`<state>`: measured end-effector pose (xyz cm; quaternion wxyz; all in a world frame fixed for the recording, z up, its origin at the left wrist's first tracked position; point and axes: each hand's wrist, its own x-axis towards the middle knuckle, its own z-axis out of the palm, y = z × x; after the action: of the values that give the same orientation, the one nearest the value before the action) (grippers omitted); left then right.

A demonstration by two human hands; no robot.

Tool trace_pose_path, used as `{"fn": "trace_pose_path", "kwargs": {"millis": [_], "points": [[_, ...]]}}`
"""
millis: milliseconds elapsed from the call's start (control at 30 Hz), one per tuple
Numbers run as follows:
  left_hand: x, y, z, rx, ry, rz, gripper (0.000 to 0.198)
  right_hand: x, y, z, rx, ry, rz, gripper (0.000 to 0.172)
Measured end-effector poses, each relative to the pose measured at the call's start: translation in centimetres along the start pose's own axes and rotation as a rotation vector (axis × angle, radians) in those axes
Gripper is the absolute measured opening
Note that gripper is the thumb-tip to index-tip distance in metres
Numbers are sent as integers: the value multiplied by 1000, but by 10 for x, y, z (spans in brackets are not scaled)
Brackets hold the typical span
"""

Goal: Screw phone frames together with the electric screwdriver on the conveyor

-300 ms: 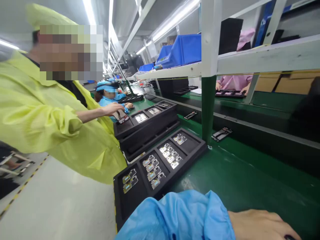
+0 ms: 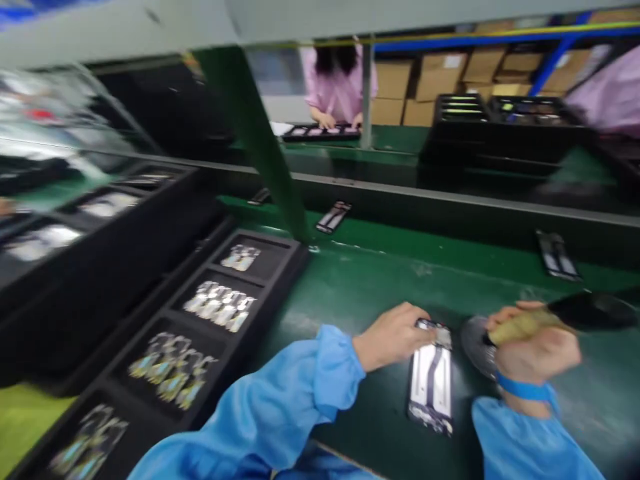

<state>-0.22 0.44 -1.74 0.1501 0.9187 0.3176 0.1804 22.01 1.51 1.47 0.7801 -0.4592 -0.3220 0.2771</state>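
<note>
My left hand (image 2: 393, 335) rests with curled fingers on the top left corner of a phone frame (image 2: 431, 387) that lies flat on the green bench (image 2: 380, 280). My right hand (image 2: 535, 347) is closed round a dark-handled tool (image 2: 575, 313) with a yellowish grip, held over a small round grey dish (image 2: 475, 343) just right of the phone frame. Both arms wear blue sleeves, and a blue band circles my right wrist.
A black tray (image 2: 280, 257) with several small metallic parts sits to the left, beside taller black trays (image 2: 100, 220). More phone frames (image 2: 333, 217) (image 2: 557, 255) lie by the conveyor. A green post (image 2: 260, 147) rises ahead. People in pink work across the line near stacked trays (image 2: 500, 130).
The view has swung right and down, away from the person in yellow. Both of my hands, the phone frame and the tool have come into sight.
</note>
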Motion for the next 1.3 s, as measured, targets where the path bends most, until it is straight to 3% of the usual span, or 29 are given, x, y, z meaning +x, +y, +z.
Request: {"fn": "trace_pose_path", "kwargs": {"millis": [100, 367, 567, 700, 833, 1300], "points": [[-5, -4, 2, -43, 50, 49, 33, 0, 3, -13, -121, 22, -120, 78], [-13, 5, -1, -89, 64, 27, 30, -6, 4, -4, -157, -38, -211, 68], [-13, 4, 5, -165, 108, -4, 27, -5, -10, -3, -139, -34, -274, 72], [-14, 7, 3, -163, 107, 1, 28, -17, -17, 11, -62, -79, -245, 73], [-14, 9, 2, -134, 104, -11, 29, -29, -9, 20, -68, -172, -186, 68], [-14, 10, 2, -115, 105, -19, 28, -36, 4, 19, -102, -231, -147, 73]]}}
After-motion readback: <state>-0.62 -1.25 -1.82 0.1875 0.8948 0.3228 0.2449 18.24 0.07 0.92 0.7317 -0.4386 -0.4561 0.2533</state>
